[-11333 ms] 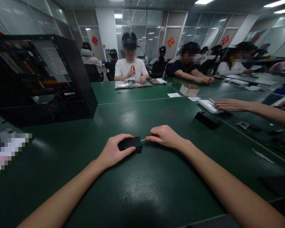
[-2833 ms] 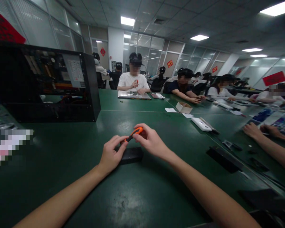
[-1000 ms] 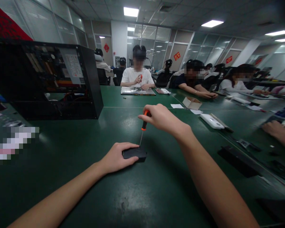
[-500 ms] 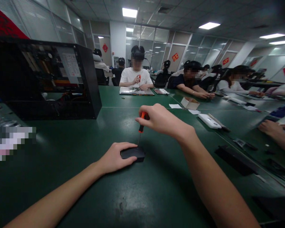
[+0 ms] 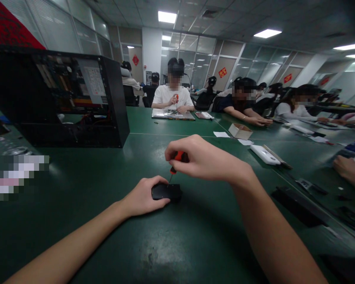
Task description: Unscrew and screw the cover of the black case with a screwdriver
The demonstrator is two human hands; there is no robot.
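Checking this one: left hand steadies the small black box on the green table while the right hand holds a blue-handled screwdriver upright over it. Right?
One thing is off: the screwdriver in the right hand has an orange and black handle, not blue, as the head view shows. The left hand does steady the small black box on the green table.

Bare green table (image 5: 171, 244) lies open before and left of the hands; the open computer case (image 5: 77, 106) walls off the far left (a co-worker's black parts (image 5: 296, 203) crowd the right).

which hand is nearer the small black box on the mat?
Left. The left hand rests on the small black box, gripping its near end. The right hand is above it, holding the orange screwdriver tip-down onto the box.
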